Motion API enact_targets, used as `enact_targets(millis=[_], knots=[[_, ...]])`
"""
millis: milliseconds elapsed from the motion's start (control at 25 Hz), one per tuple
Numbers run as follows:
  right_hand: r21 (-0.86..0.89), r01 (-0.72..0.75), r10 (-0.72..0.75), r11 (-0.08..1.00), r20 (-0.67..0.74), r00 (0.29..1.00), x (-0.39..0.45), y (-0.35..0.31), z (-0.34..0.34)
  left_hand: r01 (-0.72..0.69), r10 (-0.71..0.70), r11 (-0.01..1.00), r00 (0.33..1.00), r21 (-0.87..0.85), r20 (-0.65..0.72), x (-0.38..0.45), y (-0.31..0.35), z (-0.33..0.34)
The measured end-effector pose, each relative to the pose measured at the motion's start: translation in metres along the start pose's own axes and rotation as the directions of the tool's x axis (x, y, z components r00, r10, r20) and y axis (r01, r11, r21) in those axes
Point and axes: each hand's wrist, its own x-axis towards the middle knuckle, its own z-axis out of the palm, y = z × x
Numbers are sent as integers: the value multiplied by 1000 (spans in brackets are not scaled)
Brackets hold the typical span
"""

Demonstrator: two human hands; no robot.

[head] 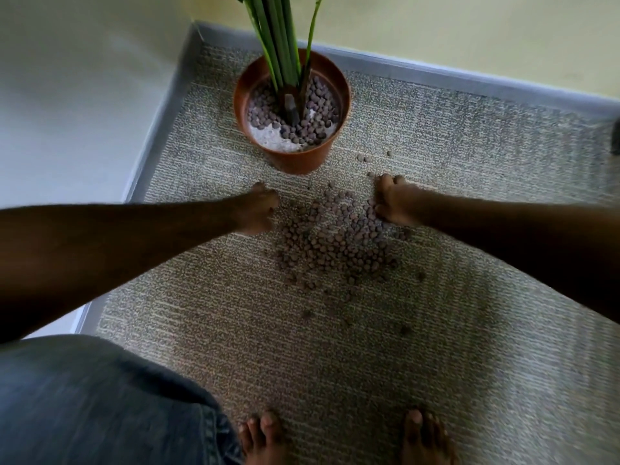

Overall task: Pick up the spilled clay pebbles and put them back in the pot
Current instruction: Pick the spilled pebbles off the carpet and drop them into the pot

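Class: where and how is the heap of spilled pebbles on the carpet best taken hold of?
Probably by scooping at the heap's dense middle, with the left hand and right hand cupped in from opposite sides: the pebbles lie loose and flat, so there is nothing to pinch.

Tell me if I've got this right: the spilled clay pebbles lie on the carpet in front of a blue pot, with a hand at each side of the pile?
Not quite: the pot is terracotta orange, not blue, as the head view shows. The rest holds: the clay pebbles lie on the carpet, with the left hand and right hand flanking the pile.
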Motion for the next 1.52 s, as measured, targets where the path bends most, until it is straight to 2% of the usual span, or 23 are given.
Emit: enact_targets(millis=[240, 360, 480, 600, 800, 960, 1120, 1200, 1320, 1520], knots=[[-44, 209, -204, 977, 92, 975, -6, -16, 17, -28, 28, 999, 1000, 29, -10, 0, 16, 18], [-143, 329, -314, 934, 115, 942, -12, -27, 22, -111, 111, 994, 994, 4, -6, -1, 24, 16], [-125, 388, -378, 913, 95, 921, -13, -39, 23, -178, 179, 983, 984, 33, -18, -2, 36, 18], [-53, 421, -416, 905, 92, 905, -13, -48, 18, -228, 228, 974, 974, 21, 0, -2, 46, 21], [-18, 388, -384, 921, 108, 917, -15, -50, 1, -253, 252, 967, 967, -40, -29, -4, 49, 15], [24, 389, -390, 921, 96, 916, -15, -48, -29, -336, 330, 942, 930, -12, -159, 2, 46, -18], [112, 452, -459, 885, 45, 887, -21, -49, -78, -525, 455, 849, 783, -59, -424, -8, 60, -55], [216, 435, -450, 874, 22, 893, -28, -48, -103, -579, 484, 814, 724, -53, -491, -19, 67, -66], [359, 428, -440, 830, -52, 897, -34, -54, -133, -587, 489, 809, 685, -11, -540, -29, 69, -85], [474, 483, -436, 736, -213, 874, -19, -87, -157, -483, 352, 875, 672, -25, -651, -25, 47, -112]])
